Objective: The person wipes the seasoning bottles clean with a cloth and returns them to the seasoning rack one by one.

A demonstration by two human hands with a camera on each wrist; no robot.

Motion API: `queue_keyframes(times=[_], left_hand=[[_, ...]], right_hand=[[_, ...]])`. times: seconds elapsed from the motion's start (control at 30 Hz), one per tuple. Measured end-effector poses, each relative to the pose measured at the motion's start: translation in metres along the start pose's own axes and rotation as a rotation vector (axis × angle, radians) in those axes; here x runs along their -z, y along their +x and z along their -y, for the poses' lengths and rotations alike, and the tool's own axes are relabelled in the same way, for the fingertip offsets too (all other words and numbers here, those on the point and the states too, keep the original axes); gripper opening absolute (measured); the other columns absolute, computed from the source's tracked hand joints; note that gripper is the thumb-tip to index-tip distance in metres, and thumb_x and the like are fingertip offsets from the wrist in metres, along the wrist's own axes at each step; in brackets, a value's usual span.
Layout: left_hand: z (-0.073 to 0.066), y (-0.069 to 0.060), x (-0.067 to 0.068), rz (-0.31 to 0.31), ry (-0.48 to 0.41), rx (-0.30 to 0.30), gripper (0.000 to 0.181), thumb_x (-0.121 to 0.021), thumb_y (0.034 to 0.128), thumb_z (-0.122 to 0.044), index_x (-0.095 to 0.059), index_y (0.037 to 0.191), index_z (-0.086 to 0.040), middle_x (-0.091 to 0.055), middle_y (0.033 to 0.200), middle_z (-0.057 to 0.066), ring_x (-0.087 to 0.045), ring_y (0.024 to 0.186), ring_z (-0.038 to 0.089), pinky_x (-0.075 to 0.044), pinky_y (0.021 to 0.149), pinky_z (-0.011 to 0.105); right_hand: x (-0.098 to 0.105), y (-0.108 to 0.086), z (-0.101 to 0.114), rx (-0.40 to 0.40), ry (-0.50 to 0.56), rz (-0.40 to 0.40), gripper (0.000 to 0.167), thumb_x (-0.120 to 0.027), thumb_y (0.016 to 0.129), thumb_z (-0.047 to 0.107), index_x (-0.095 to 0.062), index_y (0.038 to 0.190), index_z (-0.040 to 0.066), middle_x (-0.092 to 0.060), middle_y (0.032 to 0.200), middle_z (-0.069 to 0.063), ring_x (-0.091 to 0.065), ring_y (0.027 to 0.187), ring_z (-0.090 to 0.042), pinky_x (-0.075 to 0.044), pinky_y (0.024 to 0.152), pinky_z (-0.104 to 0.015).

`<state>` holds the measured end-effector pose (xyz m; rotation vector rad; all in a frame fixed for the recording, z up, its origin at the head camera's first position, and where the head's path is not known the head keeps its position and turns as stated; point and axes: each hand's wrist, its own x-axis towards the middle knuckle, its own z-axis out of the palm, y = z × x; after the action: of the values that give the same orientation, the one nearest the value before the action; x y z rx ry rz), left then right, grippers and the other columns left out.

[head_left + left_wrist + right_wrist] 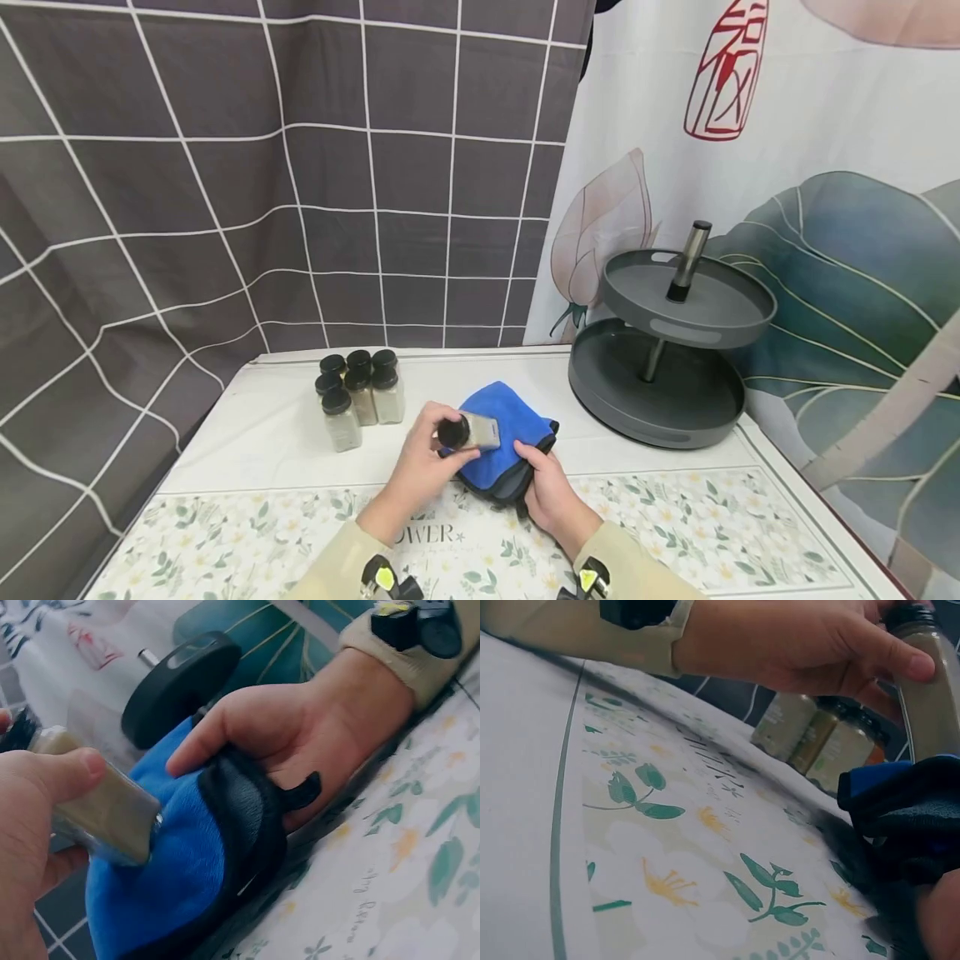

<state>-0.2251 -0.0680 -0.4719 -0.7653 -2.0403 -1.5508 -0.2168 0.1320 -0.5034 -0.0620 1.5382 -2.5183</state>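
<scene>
My left hand point(420, 471) grips a square spice jar point(483, 431) with a black lid, tilted so its base points right. Pale brownish contents show through the jar's wall in the left wrist view. The base meets a blue cloth point(497, 404) with a dark grey back and black edging. From the right, my right hand point(553, 492) holds that cloth, its thumb on the blue face and its other fingers underneath, largely hidden. In the right wrist view the jar point(930, 697) stands behind a fold of the cloth, which hides its lower end.
Several black-lidded spice jars point(342, 425) stand grouped at the left of the table. A dark grey two-tier round tray point(656, 425) with a metal post is at the back right. Under the arms lies a floral mat point(277, 533). A dark grid curtain point(405, 175) hangs behind.
</scene>
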Motion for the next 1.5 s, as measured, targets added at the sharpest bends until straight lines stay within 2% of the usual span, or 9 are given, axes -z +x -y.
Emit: queue_keyframes(times=[0.13,0.3,0.6,0.8,1.03,1.13,1.33,1.43,1.5], left_hand=[[0.001,0.000,0.001,0.016,0.069,-0.054,0.059,-0.086,0.0738,0.004,-0.051,0.118,-0.014,-0.056,0.115,0.005,-0.062,0.105,0.020,-0.061,0.077,0.030],[0.002,0.002,0.004,-0.071,0.105,0.077,0.066,-0.084,0.0790,0.002,-0.045,0.131,-0.012,-0.054,0.124,0.010,-0.062,0.110,0.029,-0.058,0.088,0.034],[0.001,-0.004,0.000,-0.032,-0.082,0.252,0.057,-0.073,0.0930,-0.011,-0.044,0.142,-0.004,-0.059,0.137,0.017,-0.055,0.131,0.033,-0.039,0.112,0.044],[-0.012,0.006,0.004,-0.032,0.081,0.172,0.049,-0.085,0.0828,-0.018,-0.062,0.126,-0.015,-0.064,0.114,-0.002,-0.061,0.103,0.017,-0.056,0.088,0.035],[-0.029,0.011,0.007,0.196,0.345,0.322,0.047,-0.082,0.0805,-0.043,-0.068,0.119,-0.021,-0.060,0.097,-0.010,-0.055,0.078,0.008,-0.048,0.067,0.029],[-0.032,0.013,0.011,0.306,0.173,0.423,0.054,-0.077,0.0839,-0.042,-0.066,0.126,-0.010,-0.066,0.097,-0.001,-0.059,0.077,0.011,-0.052,0.068,0.031],[-0.028,0.015,0.019,0.491,-0.522,0.754,0.049,-0.056,0.0934,-0.024,-0.054,0.125,0.012,-0.067,0.081,0.002,-0.066,0.066,0.009,-0.056,0.060,0.022],[-0.030,0.014,0.020,0.492,-0.515,0.762,0.046,-0.056,0.0938,-0.023,-0.055,0.123,0.012,-0.067,0.079,0.001,-0.065,0.064,0.008,-0.056,0.058,0.022],[-0.034,0.014,0.017,0.460,-0.285,0.654,0.047,-0.065,0.0905,-0.029,-0.061,0.120,0.007,-0.067,0.081,0.001,-0.064,0.066,0.009,-0.055,0.060,0.025]], right_hand=[[-0.001,0.001,-0.001,-0.012,-0.015,-0.001,0.066,-0.050,0.104,0.019,-0.015,0.157,0.000,-0.025,0.162,-0.022,-0.035,0.146,-0.028,-0.031,0.119,-0.039],[0.000,0.003,-0.003,-0.014,-0.013,0.003,0.066,-0.050,0.103,0.018,-0.017,0.156,-0.001,-0.028,0.161,-0.022,-0.044,0.140,-0.023,-0.036,0.116,-0.035],[0.001,0.000,0.001,-0.011,-0.082,0.071,0.073,-0.054,0.102,0.031,-0.018,0.155,-0.005,-0.039,0.156,-0.022,-0.052,0.133,-0.021,-0.041,0.112,-0.037],[-0.016,-0.005,0.030,0.085,-0.203,-0.021,0.070,-0.053,0.104,0.031,-0.021,0.156,-0.003,-0.035,0.156,-0.025,-0.043,0.140,-0.032,-0.032,0.118,-0.043],[-0.028,-0.024,0.042,0.325,-0.544,0.023,0.057,-0.052,0.104,0.015,-0.031,0.150,-0.011,-0.045,0.147,-0.031,-0.045,0.135,-0.044,-0.037,0.113,-0.048],[-0.029,-0.030,0.039,0.385,-0.648,0.105,0.052,-0.050,0.103,0.007,-0.033,0.149,-0.011,-0.047,0.144,-0.029,-0.048,0.132,-0.039,-0.041,0.110,-0.041],[-0.030,-0.037,0.039,0.361,-0.540,0.171,0.054,-0.048,0.103,0.006,-0.028,0.150,-0.013,-0.043,0.146,-0.033,-0.050,0.127,-0.012,-0.040,0.106,-0.023],[-0.031,-0.037,0.039,0.327,-0.491,0.174,0.057,-0.048,0.104,0.009,-0.026,0.151,-0.013,-0.041,0.148,-0.033,-0.049,0.130,-0.014,-0.039,0.107,-0.022],[-0.031,-0.036,0.038,0.312,-0.498,0.167,0.056,-0.048,0.104,0.010,-0.027,0.151,-0.012,-0.041,0.148,-0.032,-0.047,0.133,-0.024,-0.038,0.109,-0.026]])
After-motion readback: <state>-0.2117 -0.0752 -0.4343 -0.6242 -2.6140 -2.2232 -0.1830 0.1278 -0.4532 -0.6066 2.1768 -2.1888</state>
